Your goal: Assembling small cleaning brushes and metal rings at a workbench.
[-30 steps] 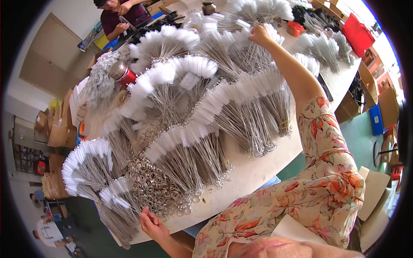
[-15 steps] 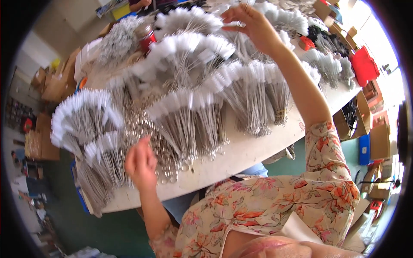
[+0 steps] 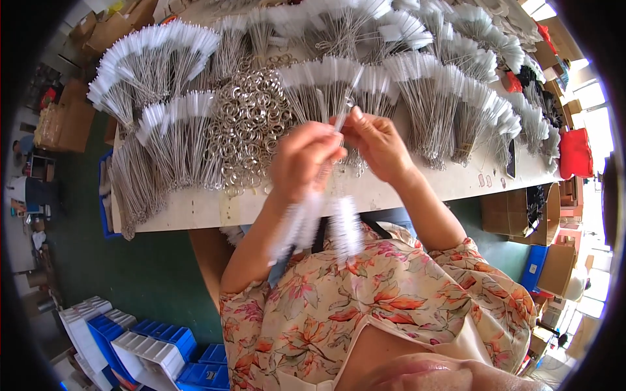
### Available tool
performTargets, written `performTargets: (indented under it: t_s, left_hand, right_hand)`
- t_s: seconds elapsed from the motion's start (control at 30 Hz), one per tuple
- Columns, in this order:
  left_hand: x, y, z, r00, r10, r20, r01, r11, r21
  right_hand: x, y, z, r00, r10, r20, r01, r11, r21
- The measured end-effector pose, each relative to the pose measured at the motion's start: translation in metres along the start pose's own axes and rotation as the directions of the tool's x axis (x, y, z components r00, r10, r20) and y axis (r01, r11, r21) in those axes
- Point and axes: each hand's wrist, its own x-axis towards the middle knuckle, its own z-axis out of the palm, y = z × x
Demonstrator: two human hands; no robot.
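My left hand [image 3: 303, 159] is closed round several wire-handled brushes. Their white bristle heads [image 3: 345, 228] hang below it in front of my shirt, partly smeared by motion. Close against it, my right hand [image 3: 381, 146] pinches thumb and fingers together near the top of the brush wires. Something small and shiny shows at its fingertips, too small to name. Just beyond my hands, bundles of the same brushes [image 3: 319, 75] lie on the table with their bristles pointing away. A pile of silvery split rings [image 3: 251, 124] is left of my hands.
More brush bundles cover the white table [image 3: 176, 215] at the left [image 3: 153, 58] and right [image 3: 430, 98]. A red bag [image 3: 576, 153] and a cardboard box [image 3: 502, 212] are on the right. Blue and white bins [image 3: 153, 352] stand on the floor at lower left.
Both hands have come together before my chest; the right drew back from the far bundles. Brushes now hang from the left hand. The view has shifted, bringing the bins into sight.
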Motion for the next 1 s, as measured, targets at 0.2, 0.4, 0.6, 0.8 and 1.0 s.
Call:
performTargets:
  t_s: [0.2, 0.4, 0.6, 0.8, 1.0]
  left_hand:
    - [-0.022, -0.023, -0.002, 0.857, 0.454, 0.243, -0.498, 0.609, 0.617]
    - [-0.024, -0.010, -0.032, 0.979, 0.187, 0.087, -0.203, 0.946, 0.254]
    - [-0.053, -0.016, -0.030, 0.969, -0.009, 0.247, -0.027, 0.990, 0.141]
    - [-0.068, -0.002, -0.035, 0.944, 0.113, 0.309, -0.208, 0.933, 0.295]
    - [-0.083, -0.039, -0.101, 0.982, -0.155, 0.110, 0.008, 0.612, 0.791]
  right_hand:
    - [-0.002, 0.005, 0.011, 0.991, 0.034, 0.130, -0.115, 0.716, 0.688]
    - [-0.028, -0.016, 0.024, 0.928, 0.065, 0.368, 0.266, 0.576, -0.773]
    - [-0.041, -0.013, 0.026, 0.885, 0.283, 0.369, 0.065, 0.709, -0.702]
    - [-0.052, -0.005, 0.010, 0.646, 0.661, 0.382, -0.473, 0.740, -0.479]
    - [-0.070, 0.015, -0.051, 0.958, 0.177, 0.225, 0.261, -0.214, -0.941]
